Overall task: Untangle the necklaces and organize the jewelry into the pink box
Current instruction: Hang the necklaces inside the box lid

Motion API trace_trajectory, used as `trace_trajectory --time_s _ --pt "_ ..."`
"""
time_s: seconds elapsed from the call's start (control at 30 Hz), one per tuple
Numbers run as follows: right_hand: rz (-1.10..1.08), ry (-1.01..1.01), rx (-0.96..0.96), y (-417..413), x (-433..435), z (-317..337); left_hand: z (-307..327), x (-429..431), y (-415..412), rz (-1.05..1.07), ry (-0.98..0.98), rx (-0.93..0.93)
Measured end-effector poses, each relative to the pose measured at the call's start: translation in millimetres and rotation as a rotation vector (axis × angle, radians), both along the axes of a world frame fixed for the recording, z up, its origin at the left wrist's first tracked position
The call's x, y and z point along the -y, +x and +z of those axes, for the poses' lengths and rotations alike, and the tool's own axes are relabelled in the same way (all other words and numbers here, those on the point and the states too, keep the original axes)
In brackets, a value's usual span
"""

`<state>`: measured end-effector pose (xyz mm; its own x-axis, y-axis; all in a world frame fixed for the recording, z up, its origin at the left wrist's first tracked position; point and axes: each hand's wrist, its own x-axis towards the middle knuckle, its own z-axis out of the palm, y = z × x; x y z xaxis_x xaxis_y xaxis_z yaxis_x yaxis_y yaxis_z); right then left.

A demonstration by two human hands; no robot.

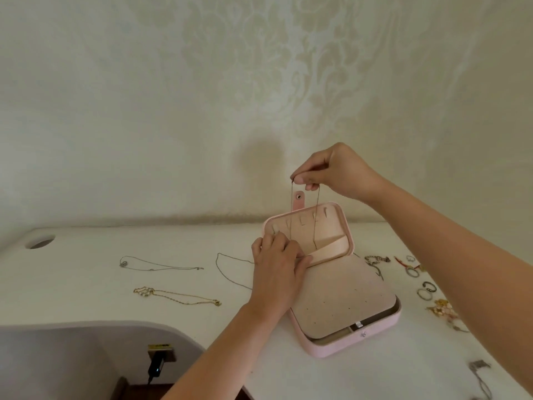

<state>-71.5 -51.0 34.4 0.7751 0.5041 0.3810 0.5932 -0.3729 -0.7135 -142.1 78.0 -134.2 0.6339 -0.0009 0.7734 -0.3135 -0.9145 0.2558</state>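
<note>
Nothing readable in this one, honestly: no words, brand names or numbers I can make out anywhere. The closest thing is a small yellow label (161,346) just above the black plug (156,366), low on the left under the white table (86,307). It has some dark marks on it (could be print, could be anything), but they're too tiny and blurry to read.

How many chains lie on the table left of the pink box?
3: silver chain at the back, gold chain nearer, dark chain partly hidden by the left hand.
</note>
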Motion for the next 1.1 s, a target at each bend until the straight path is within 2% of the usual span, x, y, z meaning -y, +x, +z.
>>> trace_trajectory --time_s 0.2,0.3,0.43,0.5,0.93,1.1 --pt "0.036 0.023 0.05 -10.0 -1.8 -33.9 -0.4 -0.4 0.2 -0.011 -0.013 0.005" --pt "0.034 -0.024 0.213 -8.1 -4.3 -50.2 -1.0 -0.4 0.4 -0.026 -0.019 0.014" --pt "0.01 -0.229 0.502 -3.8 -9.5 -71.2 0.3 1.8 0.4 -0.028 -0.012 0.037" --pt "-0.029 -0.275 0.563 -0.9 -8.6 -77.7 0.1 1.4 0.4 -0.031 -0.009 0.044" --pt "-0.134 -0.33 0.616 5.8 -10.2 -92.2 0.4 0.0 1.9 -0.023 0.015 0.055" --pt "-0.012 -0.437 0.569 3.2 -8.1 -76.6 0.1 0.1 2.2 -0.011 0.02 0.043"
